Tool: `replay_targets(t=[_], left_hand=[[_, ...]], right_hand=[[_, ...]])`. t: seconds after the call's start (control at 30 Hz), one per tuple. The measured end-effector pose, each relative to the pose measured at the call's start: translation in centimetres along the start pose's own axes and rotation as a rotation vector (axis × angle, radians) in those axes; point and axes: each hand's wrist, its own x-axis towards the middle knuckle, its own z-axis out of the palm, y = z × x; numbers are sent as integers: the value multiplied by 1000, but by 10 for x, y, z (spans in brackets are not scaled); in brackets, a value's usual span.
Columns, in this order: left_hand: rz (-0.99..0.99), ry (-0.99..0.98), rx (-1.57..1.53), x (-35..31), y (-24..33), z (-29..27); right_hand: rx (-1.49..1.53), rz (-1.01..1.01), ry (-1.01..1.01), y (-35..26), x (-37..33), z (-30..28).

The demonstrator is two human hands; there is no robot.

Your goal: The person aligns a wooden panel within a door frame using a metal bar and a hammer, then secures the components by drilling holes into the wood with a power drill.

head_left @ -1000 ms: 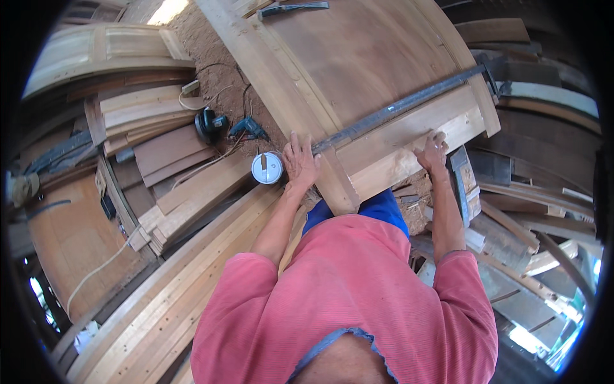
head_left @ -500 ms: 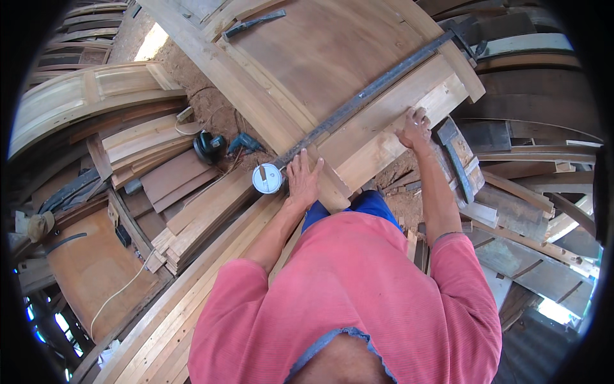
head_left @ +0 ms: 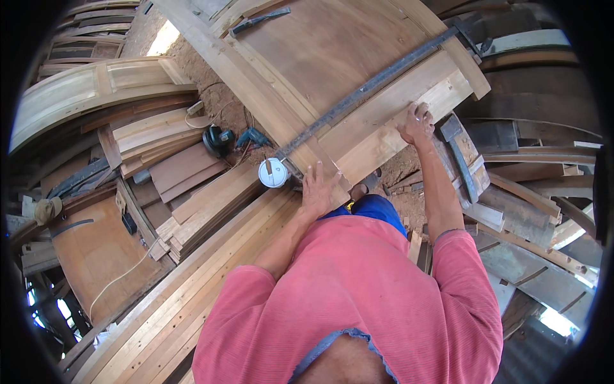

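A wooden panelled frame, seemingly a door [head_left: 246, 70], lies before me. A long metal bar clamp [head_left: 377, 80] spans it diagonally. My left hand [head_left: 318, 192] rests on the frame's near corner with its fingers spread, by the clamp's lower end. My right hand [head_left: 417, 125] lies at the near edge of a pale board [head_left: 377, 141] along the frame, fingers bent but apart over the wood. Beside my left hand stands a round white container [head_left: 274, 174] with a brown-handled tool across its top. A dark, slim hand tool [head_left: 261, 21] lies on the panel's far part.
Long planks [head_left: 211, 269] run along my left side. Two teal power tools [head_left: 220, 139] lie on the ground to the left, near stacked boards [head_left: 185, 166]. At right, a block with a dark metal bar [head_left: 462, 160] stands among more timber. Another panelled frame [head_left: 102, 80] lies far left.
My left hand has slid right and slightly nearer along the frame's corner, away from the clamp's end. My right hand stays on the board. The whole view has shifted slightly.
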Motion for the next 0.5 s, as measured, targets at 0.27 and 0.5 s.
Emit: replay_targets(t=[0.27, 0.5], left_hand=[[8, -57, 57, 4, 5, -6], [-1, -176, -55, 9, -5, -26]], right_hand=[[-25, 37, -73, -5, 1, -11], [-132, 116, -323, -9, 31, -18]])
